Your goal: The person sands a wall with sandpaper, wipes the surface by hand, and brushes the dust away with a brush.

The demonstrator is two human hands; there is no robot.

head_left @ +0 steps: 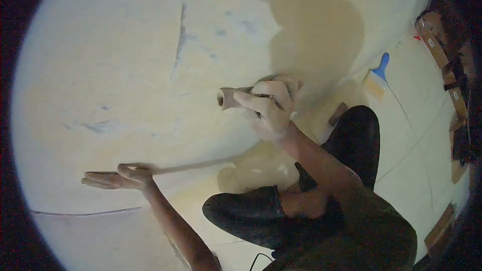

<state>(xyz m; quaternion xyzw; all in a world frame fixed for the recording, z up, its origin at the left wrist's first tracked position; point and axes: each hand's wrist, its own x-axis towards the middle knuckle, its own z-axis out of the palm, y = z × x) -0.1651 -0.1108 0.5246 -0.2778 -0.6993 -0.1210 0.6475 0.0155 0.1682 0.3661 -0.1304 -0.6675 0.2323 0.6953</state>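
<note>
My right hand (pixel 271 105) is closed around a brownish rolled-up sheet (pixel 229 99), perhaps sandpaper. Its hollow end sticks out to the left of my thumb, and another bit shows beyond my fingers. Behind it rises a broad pale wall (pixel 125 70) with grey-blue scuffs and a dark vertical mark. Lower left, my left hand (pixel 120 177) is stretched out flat with straight fingers, nothing visible in it. It is at or close to the wall; whether it touches cannot be told.
A blue-handled paintbrush (pixel 380 76) lies on the pale tiled floor (pixel 401 140) to the right. Near my bent knees are a pale translucent container (pixel 263 174) and a small brown block (pixel 338 114). Brown cardboard pieces (pixel 434 45) line the far right. A thin black cable (pixel 257 258) runs at the bottom.
</note>
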